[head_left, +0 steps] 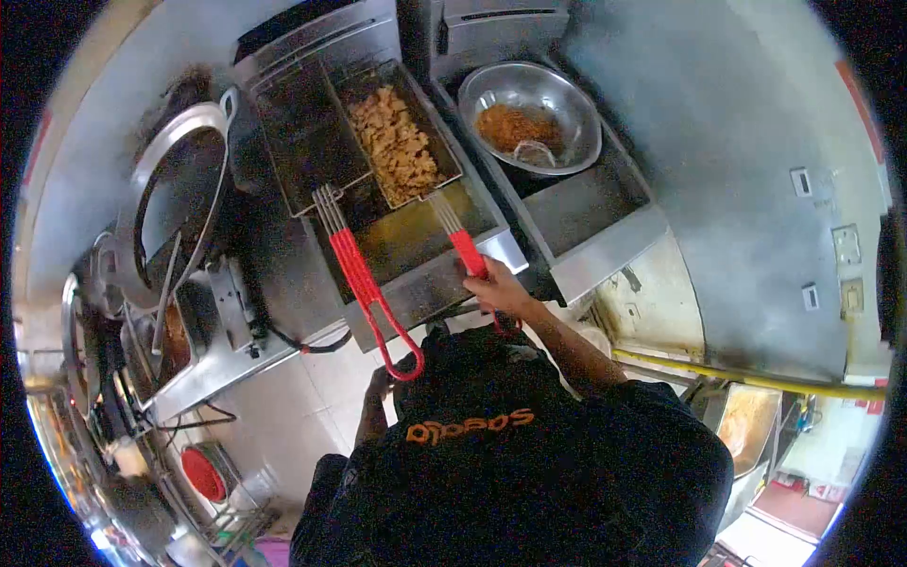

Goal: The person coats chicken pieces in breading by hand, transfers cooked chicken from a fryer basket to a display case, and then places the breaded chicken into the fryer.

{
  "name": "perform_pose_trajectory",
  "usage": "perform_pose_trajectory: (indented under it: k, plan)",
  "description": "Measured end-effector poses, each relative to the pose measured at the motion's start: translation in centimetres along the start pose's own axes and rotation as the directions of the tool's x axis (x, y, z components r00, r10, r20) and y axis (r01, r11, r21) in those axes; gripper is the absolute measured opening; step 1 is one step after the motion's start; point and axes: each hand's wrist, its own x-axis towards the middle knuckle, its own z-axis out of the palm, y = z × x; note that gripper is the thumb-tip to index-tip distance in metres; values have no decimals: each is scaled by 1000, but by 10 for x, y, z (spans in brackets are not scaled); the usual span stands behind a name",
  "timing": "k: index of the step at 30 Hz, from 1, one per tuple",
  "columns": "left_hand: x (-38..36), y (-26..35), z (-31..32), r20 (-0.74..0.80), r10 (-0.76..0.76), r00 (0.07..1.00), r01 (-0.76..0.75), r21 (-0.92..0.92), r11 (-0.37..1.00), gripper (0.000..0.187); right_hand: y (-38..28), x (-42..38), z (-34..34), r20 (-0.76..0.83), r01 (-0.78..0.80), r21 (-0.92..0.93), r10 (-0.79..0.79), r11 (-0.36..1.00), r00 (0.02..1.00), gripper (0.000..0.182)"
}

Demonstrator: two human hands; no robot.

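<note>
My right hand (496, 288) is wrapped round the red handle (466, 248) of a fryer basket. Browned, crisp-looking fried pieces (392, 142) fill this basket, which sits at the fryer's upper right, above yellowish oil (416, 231). To its left is a second wire basket (307, 128) with no food visible in it. Its red looped handle (357, 274) points down towards my body, and no hand is on it. My left hand (381, 383) is low by my dark clothing, close to the end of that loop; its fingers are mostly hidden.
A steel bowl (576, 99) with orange-brown crumbs and a clear-looking item stands on the neighbouring unit. Large round pan-like metalware (142, 180) is at left. A yellow rail (756, 380) runs at right. A red-filled container (203, 472) is low on the left.
</note>
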Motion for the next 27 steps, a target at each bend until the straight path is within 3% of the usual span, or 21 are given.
perform_pose_trajectory:
  k: [2, 4, 5, 6, 8, 11, 12, 14, 15, 16, 19, 21, 24, 25, 26, 27]
  plan:
    - [-1, 2, -4, -8, 114, 993, -114, 19, 993, 28, 11, -5, -3, 22, 86, 117, -89, 989, 996, 18]
    - [15, -6, -17, 45, 45, 998, -32, -255, 967, 25, 3, -9, -5, 38, 53, 112, -57, 992, 998, 19]
    - [5, 5, -15, -4, 26, 1000, -26, -277, 960, 27, -17, -15, -7, 35, 15, 153, -20, 988, 999, 19]
    - [3, 0, -20, 33, 129, 991, -113, -301, 947, 28, -28, -17, -8, 31, -20, 194, 14, 981, 999, 19]
    - [4, -1, -29, 43, -72, 996, 83, -353, 932, 31, -22, 0, -8, 62, -48, 221, 35, 974, 997, 18]
    - [-16, 21, -14, -116, -191, 975, 162, -223, 961, 30, -23, 24, -10, 127, -136, 325, 99, 936, 987, 18]
    - [-25, 18, -13, -68, -40, 997, 26, -200, 979, 30, -23, 32, -10, 169, -199, 399, 141, 895, 975, 18]
    - [-30, 18, -8, -68, 45, 997, -53, -113, 992, 32, -21, 46, -11, 157, -166, 397, 112, 902, 981, 20]
    - [-33, 17, -8, -60, 11, 998, -20, -167, 986, 34, -26, 49, -12, 195, -217, 465, 140, 858, 971, 20]
    - [-37, 14, -4, -59, 90, 994, -95, -81, 992, 34, -30, 54, -14, 236, -268, 524, 165, 808, 958, 19]
    - [-22, -12, -5, -25, 129, 991, -132, -186, 974, 32, -2, 80, -13, 211, -294, 451, 220, 843, 952, 17]
    - [3, -32, -8, -25, -212, 977, 189, -361, 913, 31, 6, 82, -11, 196, -326, 403, 267, 855, 943, 16]
    - [-40, 13, 15, -128, -140, 982, 109, -222, 969, 31, 12, 79, -9, 276, -302, 395, 202, 867, 940, 15]
    - [-33, -7, 7, -64, 151, 986, -156, -81, 984, 32, 15, 84, -11, 266, -369, 516, 265, 773, 927, 13]
    - [-24, -13, 1, -65, 156, 986, -161, -86, 983, 32, 17, 89, -14, 266, -368, 511, 264, 777, 927, 13]
    - [-18, -15, -2, -61, 44, 997, -53, -152, 987, 32, 21, 93, -17, 372, -424, 609, 230, 671, 899, 13]
